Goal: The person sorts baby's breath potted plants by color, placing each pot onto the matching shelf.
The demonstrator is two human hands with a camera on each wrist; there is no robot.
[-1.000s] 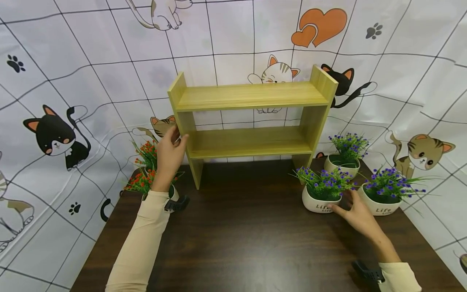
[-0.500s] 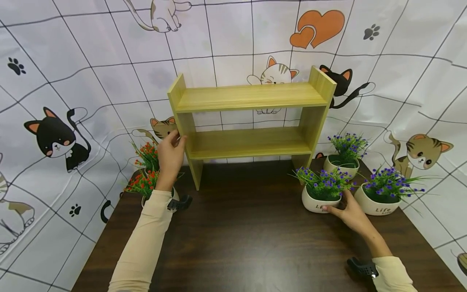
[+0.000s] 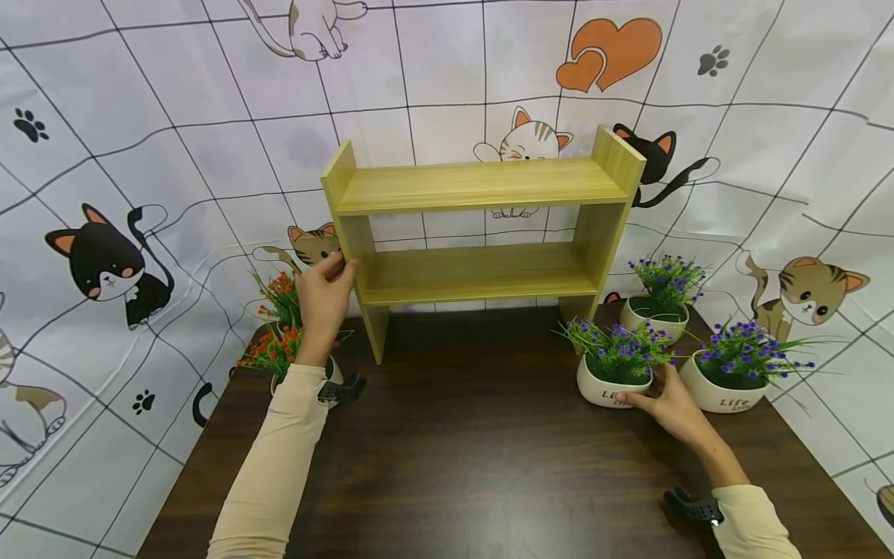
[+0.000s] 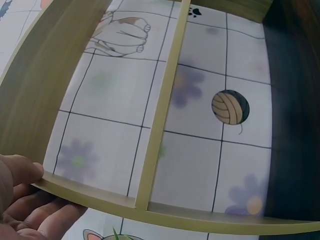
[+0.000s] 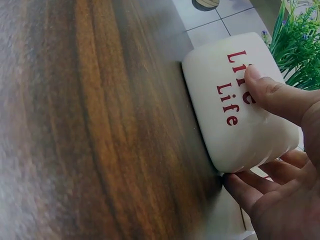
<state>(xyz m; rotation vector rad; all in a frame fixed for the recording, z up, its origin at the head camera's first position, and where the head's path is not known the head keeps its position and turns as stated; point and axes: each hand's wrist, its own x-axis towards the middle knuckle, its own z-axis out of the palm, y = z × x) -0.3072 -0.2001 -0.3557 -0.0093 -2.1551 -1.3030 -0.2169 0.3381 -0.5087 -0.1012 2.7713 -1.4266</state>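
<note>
A light wooden two-tier shelf (image 3: pixel 475 186) stands on the dark table. My left hand (image 3: pixel 324 299) pinches the front edge of its left side panel; in the left wrist view the thumb lies on the inner face of the panel (image 4: pixel 100 204), with the fingers outside. To the right, my right hand (image 3: pixel 673 407) grips a white oval pot (image 3: pixel 602 386) of purple-flowered artificial plants, near the shelf's right leg. In the right wrist view, the thumb presses across the red "Life" lettering on the pot (image 5: pixel 210 90), while the fingers curl round its end. The pot stands on the table.
Right of my right hand stands another purple-flowered pot (image 3: pixel 722 392), with a third purple-flowered pot (image 3: pixel 653 318) behind. Red-flowered plants (image 3: pixel 275 349) stand at the left, partly hidden by my left arm. A cat-print wall covering (image 3: pixel 447 70) rises behind the shelf.
My right hand has moved left onto the nearer pot, its thumb sliding further across the front. My left hand has lowered slightly and its fingers have closed on the shelf's side panel.
</note>
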